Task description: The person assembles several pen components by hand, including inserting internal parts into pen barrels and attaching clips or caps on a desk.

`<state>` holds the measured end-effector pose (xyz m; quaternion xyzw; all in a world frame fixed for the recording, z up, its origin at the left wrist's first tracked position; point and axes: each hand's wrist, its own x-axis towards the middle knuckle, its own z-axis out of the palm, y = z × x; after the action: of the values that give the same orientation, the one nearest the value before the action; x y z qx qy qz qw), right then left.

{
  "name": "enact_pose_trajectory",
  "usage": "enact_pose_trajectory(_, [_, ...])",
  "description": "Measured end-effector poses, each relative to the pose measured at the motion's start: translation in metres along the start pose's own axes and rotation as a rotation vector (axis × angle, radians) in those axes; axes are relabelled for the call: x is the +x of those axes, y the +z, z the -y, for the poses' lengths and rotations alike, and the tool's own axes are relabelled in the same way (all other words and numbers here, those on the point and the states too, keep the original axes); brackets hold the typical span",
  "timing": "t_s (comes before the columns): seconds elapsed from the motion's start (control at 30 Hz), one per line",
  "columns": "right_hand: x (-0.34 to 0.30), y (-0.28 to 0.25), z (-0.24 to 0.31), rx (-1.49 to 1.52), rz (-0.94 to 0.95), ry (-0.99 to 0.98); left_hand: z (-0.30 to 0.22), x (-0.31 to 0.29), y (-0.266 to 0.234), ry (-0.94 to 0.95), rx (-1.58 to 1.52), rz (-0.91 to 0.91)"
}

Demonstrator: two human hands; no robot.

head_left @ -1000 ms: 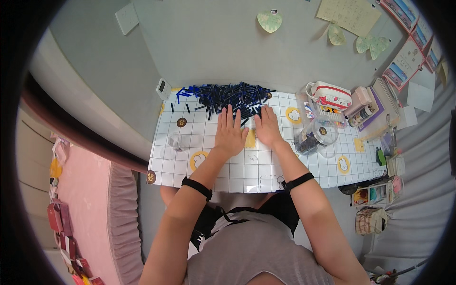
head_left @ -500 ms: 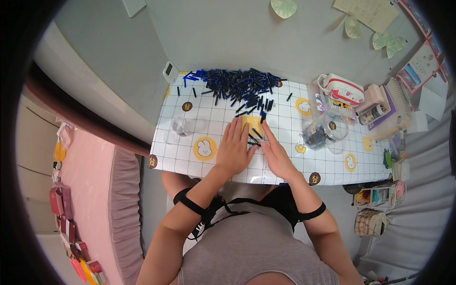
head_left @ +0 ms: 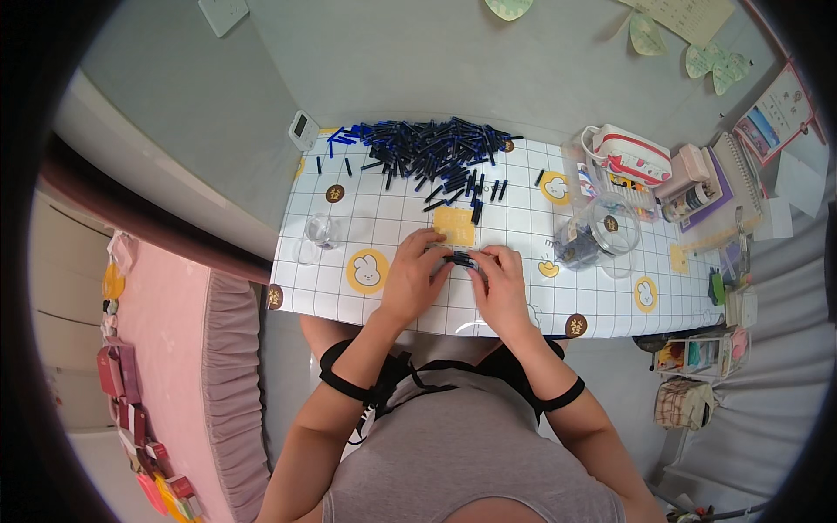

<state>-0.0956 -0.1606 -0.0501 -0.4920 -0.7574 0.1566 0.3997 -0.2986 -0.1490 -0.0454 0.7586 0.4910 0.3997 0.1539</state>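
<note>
A small bundle of dark ink cartridges lies gathered between my hands, just below a yellow square on the table. My left hand is closed, thumb and fingertips at the left ends of the bundle. From the other side, my right hand pinches the right ends. Their exact number is hidden by my fingers. Farther back, a big heap of the same dark blue cartridges spreads along the wall, with several loose ones in front of it.
At left stands a small clear cup. On the right is a clear plastic jar with dark cartridges inside. Behind it are a white and red pouch and a notebook. A white timer sits at the far left corner.
Both hands went from flat with straight fingers beside scattered cartridges to curled fingers pinching them in a neat bundle. The yellow square is more exposed now.
</note>
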Motion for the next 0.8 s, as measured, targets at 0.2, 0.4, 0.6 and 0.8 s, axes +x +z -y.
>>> enact_pose_trajectory(0.2, [0.001,0.000,0.005,-0.006,-0.011,0.024,0.002,-0.001,-0.001,0.047,0.001,-0.009])
enact_pose_trajectory(0.4, [0.003,-0.002,0.007,-0.002,-0.014,0.047,-0.010,0.005,-0.004,-0.043,0.001,-0.065])
enact_pose_trajectory(0.6, [0.003,0.000,0.003,0.036,-0.025,0.029,-0.002,0.002,-0.004,0.030,0.004,-0.032])
enact_pose_trajectory(0.8, [0.003,0.001,0.004,0.008,-0.034,0.003,0.000,0.002,-0.004,0.032,-0.015,0.000])
